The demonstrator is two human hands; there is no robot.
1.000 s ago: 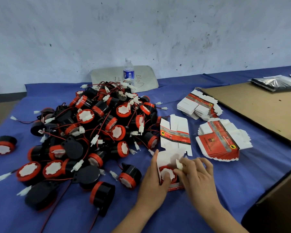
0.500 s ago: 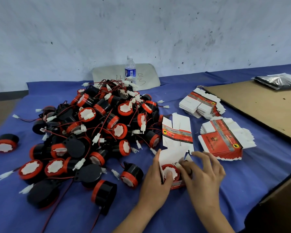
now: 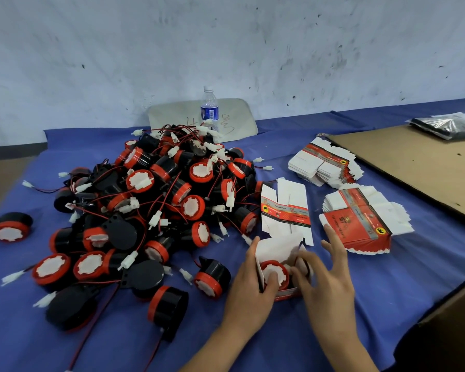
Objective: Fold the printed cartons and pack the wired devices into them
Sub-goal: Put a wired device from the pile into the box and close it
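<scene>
One device (image 3: 273, 266) sits in an unclosed carton (image 3: 275, 247) gripped by the left hand (image 3: 249, 291), the right hand (image 3: 330, 280) spread against it; a large pile (image 3: 172, 189) left of them awaits packing.

Glossy printed cartons (image 3: 357, 224) — matt plastic devices (image 3: 167, 194) — blue cloth (image 3: 403, 269).
</scene>
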